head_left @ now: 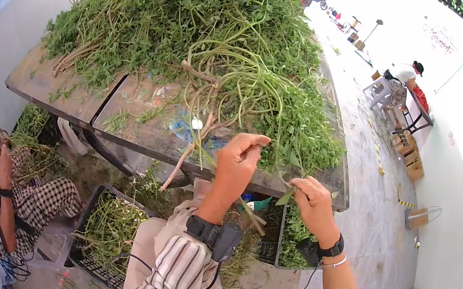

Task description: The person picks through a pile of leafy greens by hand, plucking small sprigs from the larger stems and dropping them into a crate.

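A big heap of leafy green plants (184, 26) with long pale stems and brown roots covers the table in front of me. My left hand (238, 161) is closed at the heap's near edge, its thumb and fingertips pinched together on thin green stems. Stem ends (253, 217) stick out below that wrist; the hand partly hides how they connect. To the right, my right hand (313, 202) pinches a small leafy sprig (285, 197) between thumb and fingers. A pinkish-brown root (177, 167) hangs over the table edge left of my left hand.
Below the table (60, 88) stand a black crate (81, 245) of cut stems and another crate (271, 237). A co-worker in checked clothes (45, 199) sits at left, holding plants. Further right, a person (401, 81) leans over a small table near cardboard boxes (409, 153).
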Tool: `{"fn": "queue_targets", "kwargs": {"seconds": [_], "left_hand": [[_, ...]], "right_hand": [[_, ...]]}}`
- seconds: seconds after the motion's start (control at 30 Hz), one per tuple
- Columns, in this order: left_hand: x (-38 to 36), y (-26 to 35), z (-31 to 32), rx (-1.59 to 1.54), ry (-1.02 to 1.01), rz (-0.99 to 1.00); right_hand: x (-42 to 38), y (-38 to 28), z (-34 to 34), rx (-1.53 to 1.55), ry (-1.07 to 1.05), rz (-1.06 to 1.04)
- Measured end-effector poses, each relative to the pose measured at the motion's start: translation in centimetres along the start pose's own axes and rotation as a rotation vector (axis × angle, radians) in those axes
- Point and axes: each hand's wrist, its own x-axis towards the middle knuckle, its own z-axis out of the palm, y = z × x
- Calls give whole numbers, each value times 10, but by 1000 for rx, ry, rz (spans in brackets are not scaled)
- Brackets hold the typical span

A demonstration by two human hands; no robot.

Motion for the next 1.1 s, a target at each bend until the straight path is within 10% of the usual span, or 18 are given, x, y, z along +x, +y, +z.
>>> {"fn": "queue_targets", "kwargs": {"seconds": [0.33,1.1], "left_hand": [[-3,7,14,-368,-191,-459],[-105,18,65,-312,-587,-592]], "right_hand": [[-28,-24,7,-128,11,-33],[-201,-22,-12,252,441,603]]}}
